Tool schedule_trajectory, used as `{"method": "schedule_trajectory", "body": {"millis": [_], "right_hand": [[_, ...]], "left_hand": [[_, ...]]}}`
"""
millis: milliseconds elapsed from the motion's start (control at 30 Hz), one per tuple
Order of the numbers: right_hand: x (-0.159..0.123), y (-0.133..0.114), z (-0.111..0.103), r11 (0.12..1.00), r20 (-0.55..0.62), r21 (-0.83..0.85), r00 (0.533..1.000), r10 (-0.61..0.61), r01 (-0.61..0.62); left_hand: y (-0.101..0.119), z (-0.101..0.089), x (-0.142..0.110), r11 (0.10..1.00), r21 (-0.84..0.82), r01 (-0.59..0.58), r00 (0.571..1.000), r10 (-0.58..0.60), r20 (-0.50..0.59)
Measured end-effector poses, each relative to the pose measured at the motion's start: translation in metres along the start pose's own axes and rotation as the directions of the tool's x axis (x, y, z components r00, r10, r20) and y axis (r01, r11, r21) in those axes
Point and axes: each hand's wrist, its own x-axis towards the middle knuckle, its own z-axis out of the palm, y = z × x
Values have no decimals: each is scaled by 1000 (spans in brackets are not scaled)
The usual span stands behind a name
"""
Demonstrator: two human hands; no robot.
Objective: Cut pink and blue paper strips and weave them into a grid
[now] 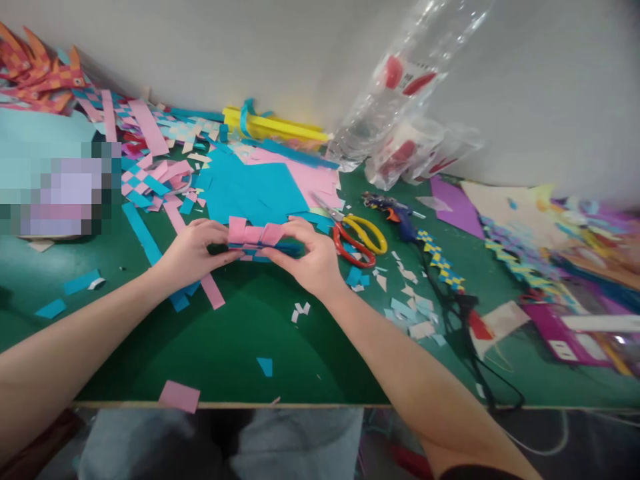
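Note:
Between my two hands is a small woven piece of pink and blue paper strips [255,233], held just above the green table. My left hand [193,250] pinches its left end with thumb and fingers. The right end is gripped by my right hand [315,257], thumb below and fingers on top. Pink loops stand along its upper side, and blue strips show underneath. A pink paper strip [213,291] and a blue strip [143,233] lie on the table by my left hand. Scissors with red and yellow handles [360,237] rest just right of my right hand.
Blue paper sheets [255,190] and pink sheets [320,180] lie behind my hands. A glue gun [405,223] with a black cord is at the right. Clear plastic packs of cups [400,153] lean on the wall. Paper scraps [413,313] litter the green table [225,360].

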Motion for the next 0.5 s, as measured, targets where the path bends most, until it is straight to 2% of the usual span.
{"method": "schedule_trajectory", "body": {"millis": [67, 267, 500], "right_hand": [[-1, 1, 2, 999, 3, -4, 999, -36, 36], [0, 4, 1, 999, 32, -4, 998, -45, 46], [0, 10, 2, 1000, 48, 9, 999, -15, 15]], "left_hand": [[0, 1, 0, 998, 20, -60, 998, 60, -3], [7, -2, -2, 996, -1, -94, 994, 94, -63], [4, -2, -2, 997, -44, -68, 998, 67, -12]]}}
